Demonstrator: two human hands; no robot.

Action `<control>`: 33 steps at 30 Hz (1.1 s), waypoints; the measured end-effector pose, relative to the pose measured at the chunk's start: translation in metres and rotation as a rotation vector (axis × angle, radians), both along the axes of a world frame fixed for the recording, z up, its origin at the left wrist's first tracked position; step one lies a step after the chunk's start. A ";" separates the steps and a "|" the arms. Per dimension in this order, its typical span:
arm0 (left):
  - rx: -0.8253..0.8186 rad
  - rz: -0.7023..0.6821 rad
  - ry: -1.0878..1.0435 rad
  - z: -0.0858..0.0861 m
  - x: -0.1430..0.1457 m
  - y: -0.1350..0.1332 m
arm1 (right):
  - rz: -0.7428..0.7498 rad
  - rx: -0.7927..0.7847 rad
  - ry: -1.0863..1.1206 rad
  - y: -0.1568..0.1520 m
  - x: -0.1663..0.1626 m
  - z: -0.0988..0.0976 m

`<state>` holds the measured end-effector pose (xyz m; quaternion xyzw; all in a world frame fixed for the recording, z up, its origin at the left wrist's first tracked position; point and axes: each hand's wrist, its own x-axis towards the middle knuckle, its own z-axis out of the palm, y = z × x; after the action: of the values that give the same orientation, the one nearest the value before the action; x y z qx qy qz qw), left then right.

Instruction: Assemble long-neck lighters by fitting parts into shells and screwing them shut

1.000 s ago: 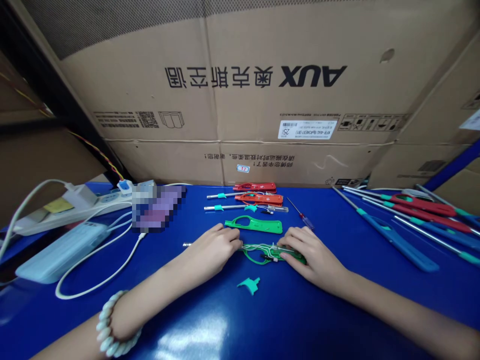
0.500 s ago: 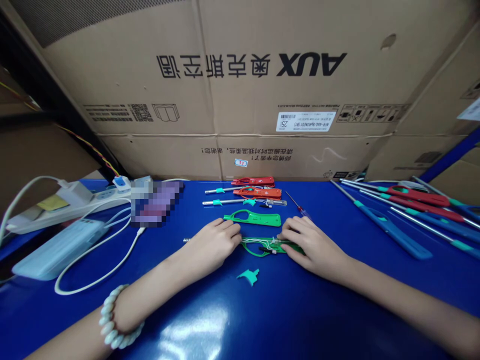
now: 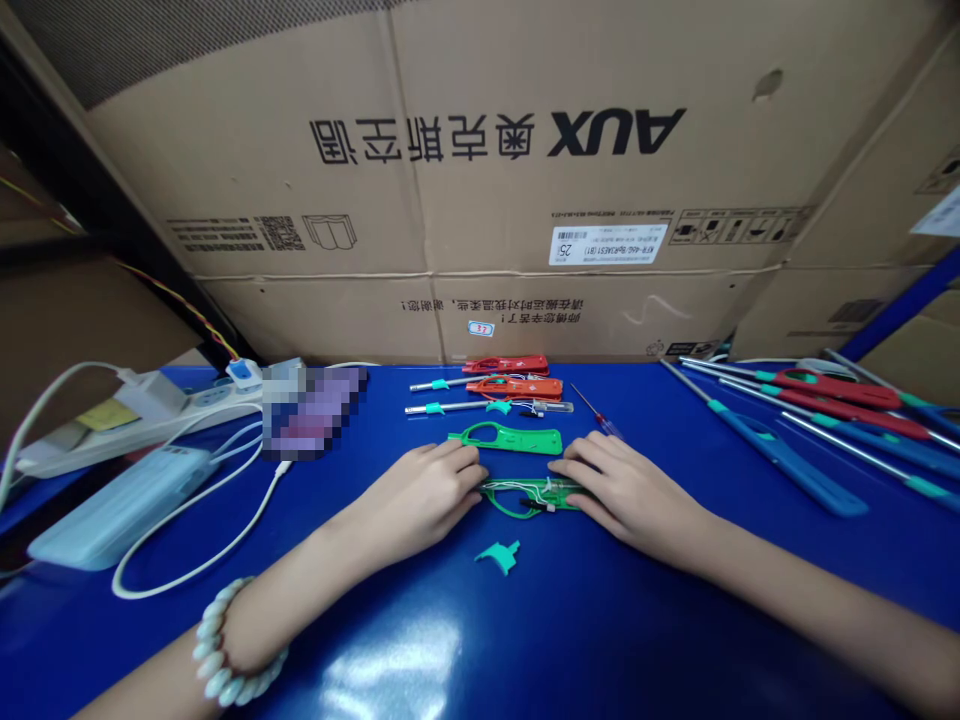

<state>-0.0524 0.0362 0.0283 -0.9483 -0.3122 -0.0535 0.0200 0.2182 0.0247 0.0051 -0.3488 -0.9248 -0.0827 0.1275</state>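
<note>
Bottom left of frame: bead bracelet (image 3: 225,655) on the left wrist. Both forearms lie on the blue table (image 3: 570,640).

Just below centre: small teal trigger piece (image 3: 499,555), lying loose on the table, clear of both hands.

Centre: left hand (image 3: 424,490) and right hand (image 3: 626,490), one at each end of the open green shell (image 3: 529,493). The shell lies flat on the table with white wires showing inside. Both hands are half curled. Left fingertips grip the shell's left end, right fingers are closed over its right end. The hands are apart, with the shell's middle bare between them.

Just behind: second green shell (image 3: 506,438), flat and untouched, very close to the knuckles of both hands.

Further back, in a row:
- metal tube (image 3: 450,407)
- orange assembly (image 3: 517,385)
- red assembly (image 3: 506,364)

Thin screwdriver (image 3: 596,410) lies angled to their right.

Right edge: long lighters (image 3: 787,460), blue and red, fanned out, well away from the right hand.

Left side: power bank (image 3: 120,495), white cable (image 3: 195,560) and power strip (image 3: 135,415).

Back: cardboard box (image 3: 525,180) walls off the far edge of the table.
</note>
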 end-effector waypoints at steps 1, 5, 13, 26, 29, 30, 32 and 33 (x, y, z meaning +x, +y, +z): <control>-0.008 0.007 -0.019 0.000 0.001 0.000 | 0.011 -0.010 0.000 0.001 0.000 0.000; -0.008 0.034 -0.092 -0.004 0.013 -0.002 | 0.077 -0.067 0.020 0.000 0.000 0.004; 0.039 0.018 -0.008 -0.007 0.035 0.003 | 0.134 -0.159 0.090 -0.008 -0.003 0.006; 0.086 0.009 -0.061 -0.014 0.034 0.002 | 0.129 -0.080 0.000 -0.007 -0.003 -0.005; 0.028 0.026 -0.101 -0.014 0.033 0.002 | 0.128 -0.081 -0.003 -0.007 -0.003 -0.005; 0.008 0.031 -0.117 -0.013 0.033 0.002 | 0.129 -0.080 -0.006 -0.007 -0.003 -0.004; -0.022 0.042 -0.148 -0.013 0.032 0.001 | 0.128 -0.076 -0.011 -0.007 -0.003 -0.004; -0.030 0.046 -0.162 -0.013 0.032 0.001 | 0.128 -0.070 -0.012 -0.008 -0.003 -0.003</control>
<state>-0.0202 0.0371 0.0153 -0.9337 -0.3352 -0.1248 -0.0182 0.2147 0.0171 0.0017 -0.2928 -0.9482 -0.0443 0.1146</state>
